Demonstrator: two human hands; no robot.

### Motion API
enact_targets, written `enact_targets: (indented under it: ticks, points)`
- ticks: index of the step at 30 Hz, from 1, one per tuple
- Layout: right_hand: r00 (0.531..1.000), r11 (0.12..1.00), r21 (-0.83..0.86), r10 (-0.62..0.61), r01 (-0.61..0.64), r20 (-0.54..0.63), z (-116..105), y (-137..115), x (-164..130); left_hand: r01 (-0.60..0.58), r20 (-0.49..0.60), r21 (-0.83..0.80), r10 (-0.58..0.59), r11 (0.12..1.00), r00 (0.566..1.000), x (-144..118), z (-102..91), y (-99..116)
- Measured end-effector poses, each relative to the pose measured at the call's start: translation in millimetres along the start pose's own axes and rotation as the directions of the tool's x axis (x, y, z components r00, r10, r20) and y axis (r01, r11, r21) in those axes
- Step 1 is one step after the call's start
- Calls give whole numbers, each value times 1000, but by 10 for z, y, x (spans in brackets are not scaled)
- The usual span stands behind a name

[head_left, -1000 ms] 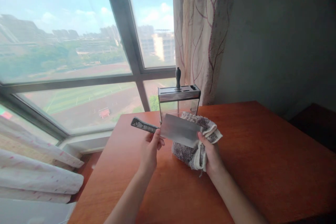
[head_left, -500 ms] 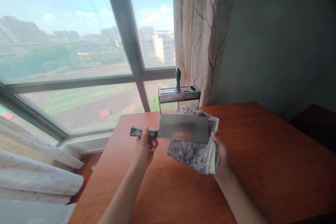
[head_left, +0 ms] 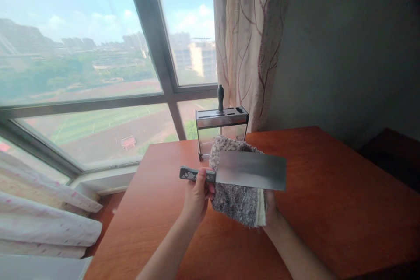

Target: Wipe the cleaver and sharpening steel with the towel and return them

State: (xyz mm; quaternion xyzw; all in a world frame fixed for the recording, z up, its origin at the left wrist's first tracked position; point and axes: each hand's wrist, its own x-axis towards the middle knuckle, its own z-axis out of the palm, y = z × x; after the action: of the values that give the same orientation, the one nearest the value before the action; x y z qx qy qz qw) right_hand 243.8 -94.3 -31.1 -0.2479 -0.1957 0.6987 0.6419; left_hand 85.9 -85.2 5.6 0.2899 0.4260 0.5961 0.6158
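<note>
My left hand (head_left: 197, 194) grips the dark patterned handle of a steel cleaver (head_left: 251, 170), held level above the table with its broad blade pointing right. Behind the blade, my right hand (head_left: 271, 208) holds up a grey fuzzy cloth (head_left: 234, 201) with a cream edge; most of that hand is hidden by the cloth and blade. The cloth lies against the back of the blade near the handle.
A steel and clear knife block (head_left: 221, 129) with one black handle standing in it sits at the far edge of the red-brown wooden table (head_left: 328, 210). A patterned curtain (head_left: 249, 39) hangs behind it, a large window to the left, a dark wall to the right.
The cleaver has moved to the right and a little lower, blade now past the cloth's right edge. The cloth has shifted left along the blade toward the handle.
</note>
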Motion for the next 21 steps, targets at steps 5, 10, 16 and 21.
enact_targets:
  ticks: [5,10,16,21]
  points:
    - [997,997,45,-56,59,-51,-20,-157,69,-62,4,-45,63,997,998,71,-50,91]
    - [988,988,138,-44,65,-145,-76,-435,126,-130,-70,-96,124,987,990,171,-171,244]
    - [925,967,31,-231,252,-302,-87,-510,115,-219,-140,-24,213,976,967,218,-240,303]
    - [692,706,-528,-668,472,-273,-154,-277,79,-245,-161,3,242,970,957,195,-198,279]
